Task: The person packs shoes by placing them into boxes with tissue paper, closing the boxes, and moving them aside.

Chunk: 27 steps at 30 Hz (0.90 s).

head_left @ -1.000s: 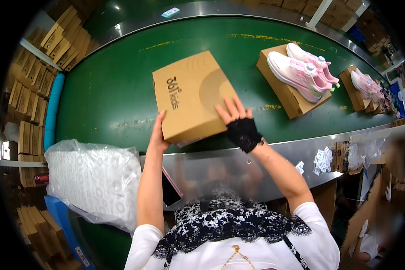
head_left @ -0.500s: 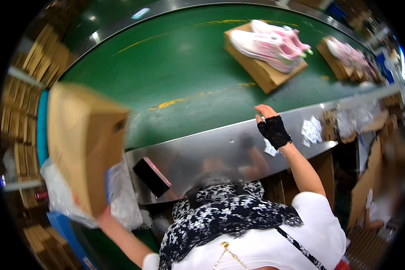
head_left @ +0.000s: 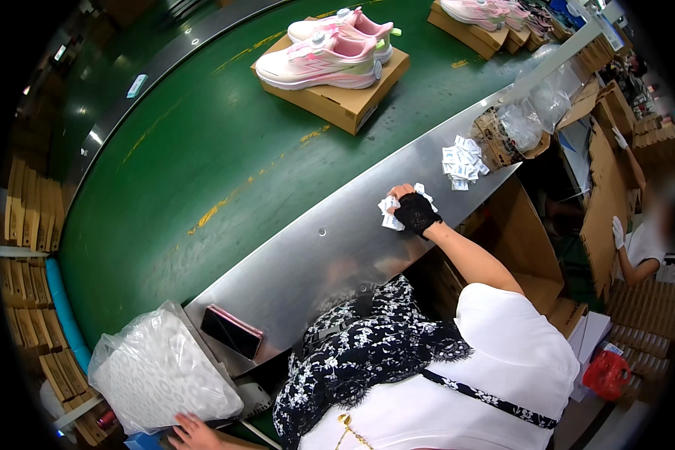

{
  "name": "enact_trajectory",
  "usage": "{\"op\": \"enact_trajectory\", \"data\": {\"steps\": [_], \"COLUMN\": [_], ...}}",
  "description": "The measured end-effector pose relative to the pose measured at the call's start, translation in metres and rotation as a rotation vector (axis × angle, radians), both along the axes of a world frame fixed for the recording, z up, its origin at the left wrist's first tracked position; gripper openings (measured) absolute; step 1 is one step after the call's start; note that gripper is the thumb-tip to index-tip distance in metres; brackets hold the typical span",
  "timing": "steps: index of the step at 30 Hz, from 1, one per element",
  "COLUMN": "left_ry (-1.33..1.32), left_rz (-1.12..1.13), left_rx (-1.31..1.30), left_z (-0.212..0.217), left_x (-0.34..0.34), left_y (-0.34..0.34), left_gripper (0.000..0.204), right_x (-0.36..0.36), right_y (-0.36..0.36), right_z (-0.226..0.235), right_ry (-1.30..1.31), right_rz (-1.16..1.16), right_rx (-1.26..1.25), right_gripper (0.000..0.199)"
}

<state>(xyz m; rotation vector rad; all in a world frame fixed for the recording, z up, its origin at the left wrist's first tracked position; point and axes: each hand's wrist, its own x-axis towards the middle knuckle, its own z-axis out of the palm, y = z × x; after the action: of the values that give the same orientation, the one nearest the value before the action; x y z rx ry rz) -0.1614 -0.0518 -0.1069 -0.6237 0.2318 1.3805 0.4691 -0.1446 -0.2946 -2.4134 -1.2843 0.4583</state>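
My right hand, in a black lace fingerless glove, rests on a small pile of white sachets on the metal ledge. Its fingers curl down into them; how many they grip is hidden. At the lower left my left hand is bare, fingers apart, against the lower edge of a plastic-wrapped stack of white patterned sheets. Beyond my right hand, a pair of pink and white sneakers stands on a closed brown shoebox on the green belt.
A dark phone with a pink edge lies on the metal ledge. Farther right are a larger sachet heap, a carton with clear plastic and more sneakers on boxes. A co-worker's white-gloved hand shows at right.
The brown carton in my left hand has gone from view; that hand is now lower, at the wrapped stack. My right hand has come down onto the sachets. The view has turned right.
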Motion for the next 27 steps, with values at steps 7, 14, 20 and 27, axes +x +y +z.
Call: {"op": "enact_trajectory", "data": {"steps": [7, 14, 20, 27], "left_ry": [1.254, 1.147, 1.234, 1.359], "left_rz": [-0.631, -1.444, -1.347, -1.175], "left_rx": [0.298, 0.861, 0.781, 0.526], "left_z": [-0.056, -0.069, -0.076, -0.093], "left_x": [0.208, 0.373, 0.391, 0.346], "left_y": [0.061, 0.038, 0.054, 0.058], "left_gripper": [0.038, 0.062, 0.02, 0.02], "right_x": [0.015, -0.049, -0.006, 0.081], "right_y": [0.0, 0.023, 0.1, 0.189], "right_z": [0.014, 0.08, 0.048, 0.011], "right_ry": [0.341, 1.253, 1.098, 1.178], "right_rz": [-0.26, -0.072, -0.088, -0.784], "right_rx": [0.2, 0.395, 0.595, 0.667], "right_gripper": [0.019, 0.017, 0.019, 0.041]}}
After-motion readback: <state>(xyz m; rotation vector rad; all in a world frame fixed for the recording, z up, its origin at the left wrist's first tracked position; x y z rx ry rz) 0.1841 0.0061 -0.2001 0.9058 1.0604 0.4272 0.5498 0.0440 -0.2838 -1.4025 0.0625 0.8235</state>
